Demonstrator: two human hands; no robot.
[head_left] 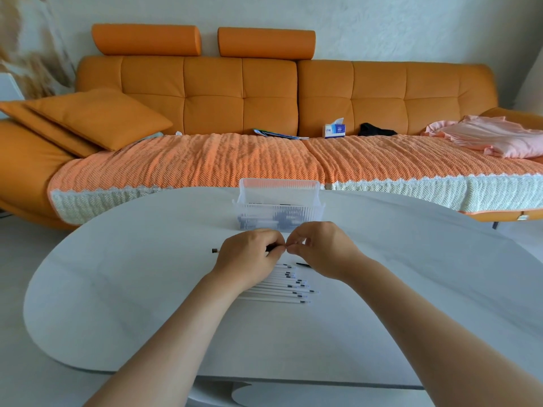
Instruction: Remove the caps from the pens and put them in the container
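My left hand [249, 252] is closed around a thin dark pen [271, 247]; its far end sticks out to the left of the hand. My right hand [320, 248] pinches the pen's near tip, where the cap sits, fingertips touching those of the left hand. Below the hands lies a row of several white pens [282, 286] with dark tips, side by side on the white table [147, 289]. A clear ribbed plastic container [277, 205] stands just behind the hands and holds several pens. One dark piece [302, 264] lies by my right wrist.
The oval white table has its far edge just behind the container. Beyond it stands an orange sofa [235, 92] with a woven throw, cushions, a tissue box [335, 130] and pink cloth [493, 136].
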